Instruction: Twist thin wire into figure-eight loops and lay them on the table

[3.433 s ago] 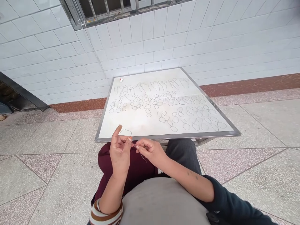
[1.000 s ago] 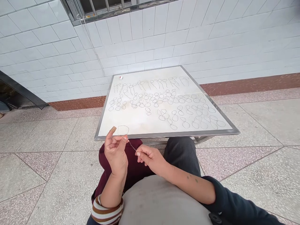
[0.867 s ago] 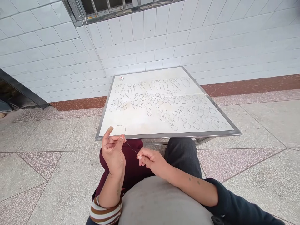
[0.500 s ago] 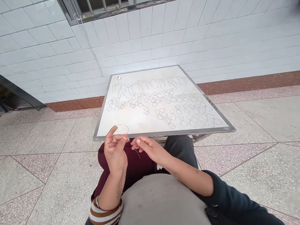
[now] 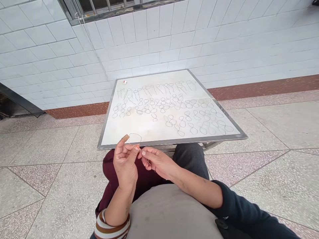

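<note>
White wall tiles (image 5: 159,46) run behind a pale, grey-edged surface (image 5: 122,129), with speckled floor (image 5: 82,189) around it. On the surface, at its upper left, sits a small white-and-red object (image 5: 125,82). From there a row of thin wire loops with long open tails (image 5: 158,89) spans the far part; these look only half-formed. Nearer, from left to right, lie many closed, thin wire figure-eights (image 5: 182,123), seemingly finished, denser and partly overlapping toward the right.

At the near left edge, the left hand (image 5: 126,167) pinches a thin wire (image 5: 136,133) between thumb and fingers, its taped forefinger raised beside the wire's single round loop. Just right of it, the right hand (image 5: 160,162) closes thumb and forefinger on the wire's tail, other fingers loosely curled. That piece looks partway shaped, with a second loop apparently lacking. How many are left to shape, I cannot tell.
</note>
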Action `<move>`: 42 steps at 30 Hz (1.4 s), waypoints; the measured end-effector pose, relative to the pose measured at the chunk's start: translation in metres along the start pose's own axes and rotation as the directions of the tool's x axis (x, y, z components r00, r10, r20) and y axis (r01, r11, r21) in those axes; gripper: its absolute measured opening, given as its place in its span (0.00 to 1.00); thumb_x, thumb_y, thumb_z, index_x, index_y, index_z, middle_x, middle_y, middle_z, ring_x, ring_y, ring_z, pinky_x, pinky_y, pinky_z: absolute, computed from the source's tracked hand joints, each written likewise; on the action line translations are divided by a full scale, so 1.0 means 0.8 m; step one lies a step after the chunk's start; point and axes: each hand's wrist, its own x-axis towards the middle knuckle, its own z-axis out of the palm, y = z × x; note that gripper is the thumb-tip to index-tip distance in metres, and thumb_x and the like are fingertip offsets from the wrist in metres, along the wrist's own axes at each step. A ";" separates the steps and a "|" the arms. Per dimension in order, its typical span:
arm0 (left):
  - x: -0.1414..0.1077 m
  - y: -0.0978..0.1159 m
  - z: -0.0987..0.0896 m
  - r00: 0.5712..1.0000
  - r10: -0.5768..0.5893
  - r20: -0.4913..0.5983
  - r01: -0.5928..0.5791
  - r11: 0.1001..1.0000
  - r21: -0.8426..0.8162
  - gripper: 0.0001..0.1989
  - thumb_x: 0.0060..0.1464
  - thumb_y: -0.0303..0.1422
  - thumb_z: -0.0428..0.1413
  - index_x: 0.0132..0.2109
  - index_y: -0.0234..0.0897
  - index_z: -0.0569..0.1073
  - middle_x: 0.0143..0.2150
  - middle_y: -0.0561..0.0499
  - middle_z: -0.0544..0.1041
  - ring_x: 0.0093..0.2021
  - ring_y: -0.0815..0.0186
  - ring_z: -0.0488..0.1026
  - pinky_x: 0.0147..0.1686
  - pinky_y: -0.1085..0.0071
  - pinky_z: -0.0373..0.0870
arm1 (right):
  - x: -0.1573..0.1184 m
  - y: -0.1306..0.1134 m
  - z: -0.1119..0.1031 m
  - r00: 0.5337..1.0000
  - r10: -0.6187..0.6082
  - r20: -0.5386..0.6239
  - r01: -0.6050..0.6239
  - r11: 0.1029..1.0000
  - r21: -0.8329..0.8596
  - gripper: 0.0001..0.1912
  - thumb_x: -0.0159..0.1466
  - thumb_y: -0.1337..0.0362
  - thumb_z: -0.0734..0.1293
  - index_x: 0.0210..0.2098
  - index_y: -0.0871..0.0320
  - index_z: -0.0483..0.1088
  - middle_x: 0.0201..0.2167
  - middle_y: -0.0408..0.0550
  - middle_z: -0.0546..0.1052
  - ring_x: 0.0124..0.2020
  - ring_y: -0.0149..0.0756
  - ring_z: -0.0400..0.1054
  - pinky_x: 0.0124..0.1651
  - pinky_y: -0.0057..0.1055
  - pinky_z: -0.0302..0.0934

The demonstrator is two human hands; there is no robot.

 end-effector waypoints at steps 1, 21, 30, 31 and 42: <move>0.000 0.000 0.000 1.000 0.001 -0.004 -0.001 1.000 0.001 0.24 0.44 0.26 0.65 0.51 0.40 0.73 0.28 0.57 0.75 0.33 0.71 0.74 0.44 0.71 0.70 | 0.000 0.001 0.001 1.000 -0.011 -0.010 0.011 1.000 -0.009 0.15 0.60 0.52 0.68 0.31 0.58 0.70 0.20 0.38 0.65 0.21 0.25 0.55 0.26 0.24 0.49; -0.008 -0.006 0.002 0.998 0.012 -0.056 -0.006 0.995 0.101 0.24 0.45 0.27 0.65 0.52 0.39 0.73 0.26 0.58 0.74 0.29 0.74 0.71 0.39 0.75 0.69 | 0.007 0.014 -0.001 0.987 -0.149 -0.058 0.131 0.962 -0.241 0.19 0.61 0.48 0.65 0.27 0.59 0.66 0.18 0.38 0.66 0.21 0.25 0.58 0.27 0.24 0.53; 0.006 -0.014 -0.011 0.990 0.063 -0.127 -0.035 0.977 0.211 0.26 0.45 0.30 0.65 0.53 0.40 0.72 0.30 0.57 0.75 0.32 0.69 0.75 0.47 0.66 0.71 | 0.003 0.029 -0.013 0.991 -0.123 -0.045 0.092 0.900 -0.427 0.12 0.65 0.57 0.62 0.29 0.58 0.67 0.19 0.39 0.69 0.22 0.26 0.61 0.27 0.24 0.55; 0.009 -0.015 -0.011 0.988 0.067 -0.139 -0.039 0.981 0.192 0.26 0.45 0.30 0.65 0.53 0.40 0.72 0.30 0.57 0.75 0.32 0.70 0.75 0.46 0.65 0.72 | 0.002 0.031 -0.016 0.987 -0.156 -0.034 0.119 0.860 -0.496 0.11 0.66 0.60 0.61 0.31 0.58 0.68 0.20 0.39 0.70 0.22 0.27 0.62 0.28 0.24 0.56; 0.030 -0.045 -0.001 0.992 -0.051 -0.119 0.056 0.998 0.043 0.31 0.48 0.30 0.64 0.59 0.46 0.66 0.34 0.55 0.75 0.38 0.70 0.72 0.43 0.67 0.73 | 0.005 0.031 -0.066 0.780 -0.622 0.073 0.295 0.262 -0.919 0.12 0.66 0.69 0.60 0.41 0.56 0.75 0.33 0.46 0.75 0.34 0.33 0.67 0.39 0.28 0.63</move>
